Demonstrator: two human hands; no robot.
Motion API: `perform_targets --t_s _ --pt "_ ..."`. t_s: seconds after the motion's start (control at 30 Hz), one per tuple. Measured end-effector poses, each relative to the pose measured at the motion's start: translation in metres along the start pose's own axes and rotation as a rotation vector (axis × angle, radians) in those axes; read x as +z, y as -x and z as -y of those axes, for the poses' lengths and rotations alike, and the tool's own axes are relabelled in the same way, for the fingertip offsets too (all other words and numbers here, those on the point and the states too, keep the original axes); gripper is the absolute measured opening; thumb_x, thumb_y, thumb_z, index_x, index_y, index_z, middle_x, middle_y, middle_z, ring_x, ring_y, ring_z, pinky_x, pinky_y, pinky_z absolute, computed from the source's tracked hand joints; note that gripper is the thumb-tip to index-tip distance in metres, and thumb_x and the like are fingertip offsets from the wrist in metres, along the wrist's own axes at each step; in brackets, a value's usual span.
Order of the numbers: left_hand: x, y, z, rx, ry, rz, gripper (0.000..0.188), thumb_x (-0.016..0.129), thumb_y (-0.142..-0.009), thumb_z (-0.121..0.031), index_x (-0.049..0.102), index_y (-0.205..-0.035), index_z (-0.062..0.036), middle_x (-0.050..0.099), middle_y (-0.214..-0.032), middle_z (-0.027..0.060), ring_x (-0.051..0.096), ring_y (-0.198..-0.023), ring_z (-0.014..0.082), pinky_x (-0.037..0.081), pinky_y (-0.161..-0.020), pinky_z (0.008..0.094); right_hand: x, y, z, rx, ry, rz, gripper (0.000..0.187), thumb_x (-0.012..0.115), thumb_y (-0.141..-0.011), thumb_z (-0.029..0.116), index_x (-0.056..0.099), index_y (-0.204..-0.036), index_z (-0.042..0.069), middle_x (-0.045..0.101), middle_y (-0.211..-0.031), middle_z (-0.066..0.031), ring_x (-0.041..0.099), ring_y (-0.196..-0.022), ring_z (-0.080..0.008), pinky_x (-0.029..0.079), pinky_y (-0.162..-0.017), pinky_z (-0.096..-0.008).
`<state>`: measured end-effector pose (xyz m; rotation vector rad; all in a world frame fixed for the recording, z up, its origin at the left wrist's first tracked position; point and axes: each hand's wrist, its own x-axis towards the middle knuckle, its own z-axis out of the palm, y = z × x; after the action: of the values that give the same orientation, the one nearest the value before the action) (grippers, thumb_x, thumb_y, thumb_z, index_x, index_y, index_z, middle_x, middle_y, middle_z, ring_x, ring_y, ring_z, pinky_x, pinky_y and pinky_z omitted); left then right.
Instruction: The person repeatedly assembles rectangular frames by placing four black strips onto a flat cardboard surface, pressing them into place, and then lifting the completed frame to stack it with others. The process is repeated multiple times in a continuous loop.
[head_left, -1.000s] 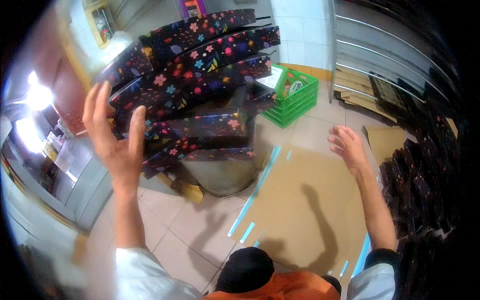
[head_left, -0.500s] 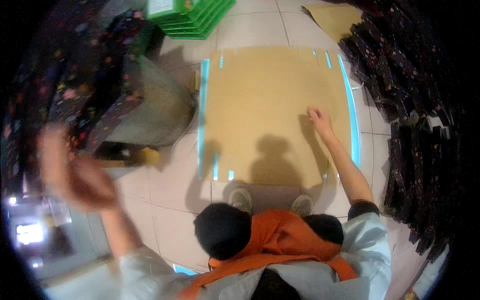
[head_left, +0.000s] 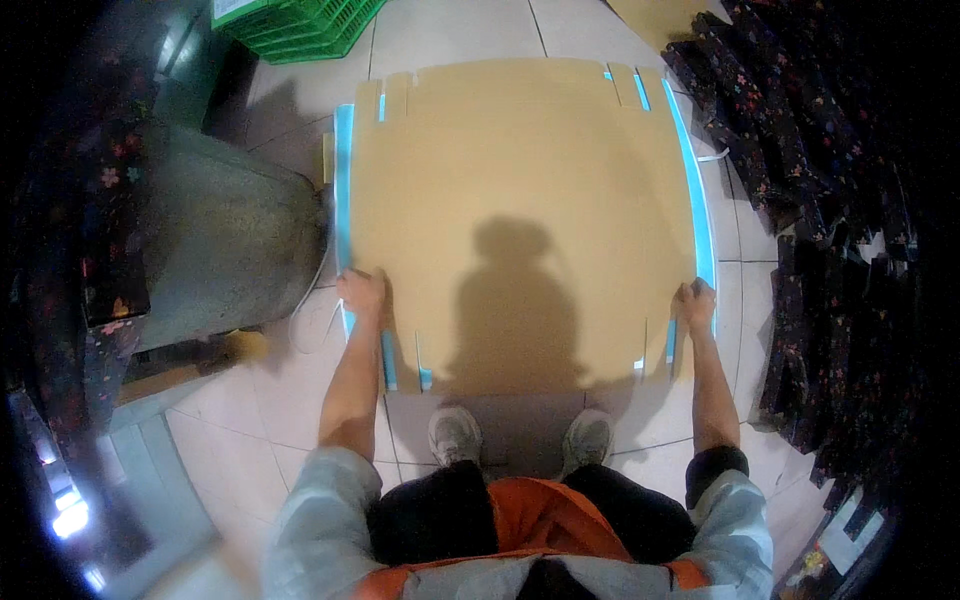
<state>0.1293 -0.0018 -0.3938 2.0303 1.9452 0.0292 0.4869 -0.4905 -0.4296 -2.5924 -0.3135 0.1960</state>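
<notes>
A large brown cardboard sheet [head_left: 520, 160] with slots near its corners lies on the tiled floor in front of my feet. Light-blue surfaces show along its two sides and through the slots, so there seems to be a blue-faced layer [head_left: 703, 215] beneath it. My left hand [head_left: 363, 293] is closed at the sheet's left edge, fingers curled over the border. At the opposite edge, my right hand [head_left: 697, 298] pinches the border in the same way. The fingertips of both hands are partly hidden. My shadow falls across the sheet's near half.
Dark flower-patterned flat pieces are heaped in piles [head_left: 810, 330] along the right and at the far left [head_left: 110, 180]. A grey rounded bulky object [head_left: 225, 235] stands left of the sheet. Beyond are a green plastic crate [head_left: 310, 30] and another brown sheet [head_left: 655, 18]. A white strap [head_left: 305, 320] lies nearby.
My left hand has come from the far left onto the sheet's left edge. The right hand has moved from above the sheet to its right edge, and both now grip it.
</notes>
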Motion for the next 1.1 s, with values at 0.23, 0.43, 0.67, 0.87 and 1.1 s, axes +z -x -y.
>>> perform_targets --t_s 0.23,0.43,0.67,0.87,1.1 --pt "0.002 -0.041 0.027 -0.02 0.063 0.044 0.055 0.064 -0.067 -0.043 0.056 -0.099 0.0015 0.053 -0.103 0.0242 0.052 -0.097 0.039 0.043 -0.083 0.0466 -0.001 -0.007 0.03 0.232 -0.298 0.208 0.035 0.054 -0.085 0.022 0.052 -0.11 -0.003 0.058 -0.095 -0.0092 0.054 -0.083 -0.0171 0.044 -0.074 -0.029" --pt "-0.002 -0.041 0.033 0.121 0.168 -0.092 0.044 0.064 -0.07 -0.036 0.058 -0.094 0.0015 0.061 -0.086 0.0187 0.059 -0.08 0.0307 0.046 -0.072 0.0398 -0.006 -0.008 0.029 0.241 -0.459 0.272 0.051 0.053 -0.085 0.028 0.043 -0.122 -0.006 0.051 -0.12 -0.0181 0.051 -0.108 -0.0253 0.039 -0.091 -0.0314" --pt "-0.126 -0.013 -0.016 0.25 0.634 0.515 0.033 0.06 -0.079 -0.026 0.058 -0.101 -0.0012 0.06 -0.083 0.0033 0.052 -0.073 0.0103 0.041 -0.064 0.0247 -0.015 0.003 0.06 0.331 -0.586 0.299 0.054 0.056 -0.084 0.027 0.04 -0.125 -0.005 0.051 -0.118 -0.0174 0.051 -0.105 -0.0235 0.04 -0.09 -0.0313" --pt "-0.176 -0.018 0.042 0.19 0.838 0.446 0.044 0.058 -0.081 -0.023 0.049 -0.116 0.0022 0.052 -0.116 0.0114 0.047 -0.11 0.0191 0.039 -0.091 0.0318 -0.045 -0.015 0.052 0.376 -0.411 0.282 0.07 0.059 -0.08 0.041 0.034 -0.129 -0.002 0.048 -0.121 -0.0157 0.048 -0.108 -0.023 0.039 -0.09 -0.0351" --pt "-0.146 -0.028 0.101 0.118 1.118 0.838 0.048 0.057 -0.081 -0.016 0.043 -0.124 -0.0009 0.05 -0.121 0.0093 0.048 -0.109 0.0191 0.037 -0.094 0.0311 -0.09 -0.009 0.062 0.375 -0.697 0.633 0.059 0.06 -0.081 0.038 0.043 -0.123 0.001 0.05 -0.12 -0.0113 0.048 -0.11 -0.0192 0.04 -0.09 -0.0365"
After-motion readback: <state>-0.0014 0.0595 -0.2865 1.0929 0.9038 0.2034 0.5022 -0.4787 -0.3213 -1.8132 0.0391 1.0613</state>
